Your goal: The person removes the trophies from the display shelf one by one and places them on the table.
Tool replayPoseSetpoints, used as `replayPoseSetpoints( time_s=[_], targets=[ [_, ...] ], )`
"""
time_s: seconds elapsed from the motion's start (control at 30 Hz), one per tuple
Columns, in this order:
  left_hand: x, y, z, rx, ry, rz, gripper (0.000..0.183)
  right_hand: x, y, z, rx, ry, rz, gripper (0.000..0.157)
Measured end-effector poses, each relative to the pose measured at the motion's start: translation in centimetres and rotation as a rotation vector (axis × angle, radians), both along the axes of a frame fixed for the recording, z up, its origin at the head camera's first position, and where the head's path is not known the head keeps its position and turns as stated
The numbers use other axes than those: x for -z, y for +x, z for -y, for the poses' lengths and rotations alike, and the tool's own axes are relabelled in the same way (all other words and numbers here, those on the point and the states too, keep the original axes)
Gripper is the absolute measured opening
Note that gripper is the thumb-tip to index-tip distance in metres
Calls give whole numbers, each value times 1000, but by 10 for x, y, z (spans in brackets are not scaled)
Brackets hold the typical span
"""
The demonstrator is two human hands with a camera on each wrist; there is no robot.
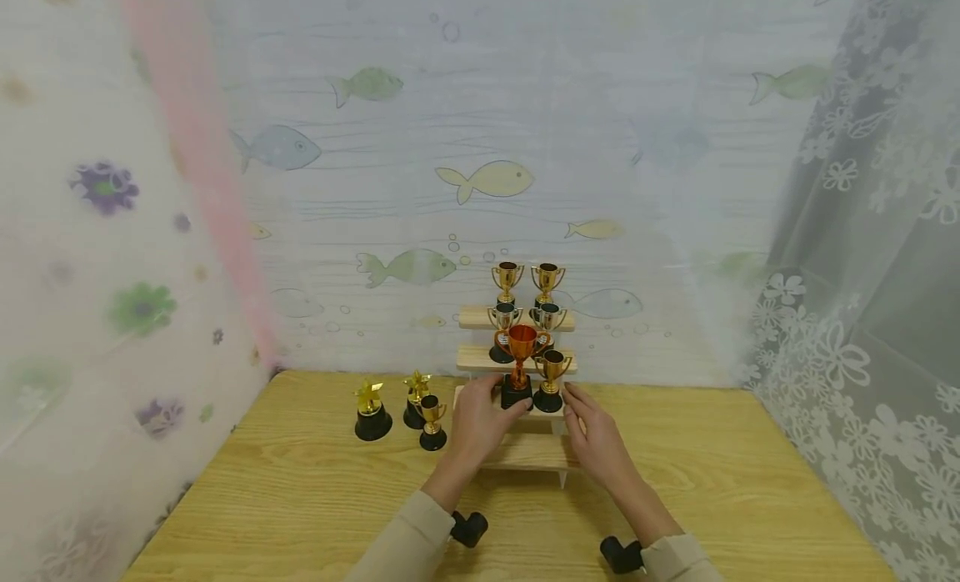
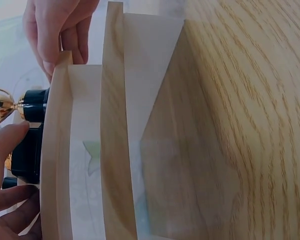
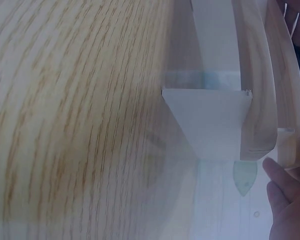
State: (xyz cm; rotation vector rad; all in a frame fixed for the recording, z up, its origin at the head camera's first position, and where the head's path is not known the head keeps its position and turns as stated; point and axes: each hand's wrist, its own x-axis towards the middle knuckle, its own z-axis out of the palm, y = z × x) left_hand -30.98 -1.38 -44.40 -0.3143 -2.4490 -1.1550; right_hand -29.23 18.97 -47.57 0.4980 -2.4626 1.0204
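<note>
A copper-orange trophy cup (image 1: 523, 342) stands on the second step up of a wooden tiered display stand (image 1: 534, 453). My left hand (image 1: 482, 415) grips its square black base, thumb in front and fingers behind, as the left wrist view also shows. Close on its right is a gold trophy cup (image 1: 552, 367) with a round black base. My right hand (image 1: 597, 439) rests its fingertips at the right end of that step, beside the gold cup. In the right wrist view its fingers (image 3: 282, 180) are extended near the plank's end.
Higher steps carry two silver cups (image 1: 505, 315) and, at the top, two gold cups (image 1: 548, 277). Left of the stand, on the wood-grain table (image 1: 300, 465), are two star trophies (image 1: 371, 415) and a small gold cup (image 1: 431, 411). A fish-print curtain (image 1: 600, 148) hangs behind.
</note>
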Motion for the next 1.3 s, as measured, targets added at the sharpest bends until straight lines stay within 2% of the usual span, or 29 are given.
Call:
replayPoseSetpoints(
  time_s=[0.23, 0.53, 0.77, 1.07, 1.3],
  targets=[
    [3, -3, -4, -48, -43, -49, 42, 1, -2, 0, 0, 13, -21, 37],
    [5, -3, -6, -80, -41, -23, 49, 1, 0, 0, -4, 9, -22, 37],
    [4, -5, -7, -63, -37, -18, 50, 2, -1, -1, 1, 8, -9, 38],
    [2, -4, -5, 15, 30, -13, 40, 1, 0, 0, 0, 8, -10, 38],
    [0, 0, -3, 20, 51, -11, 42, 0, 0, 0, 8, 16, -12, 38]
  ],
)
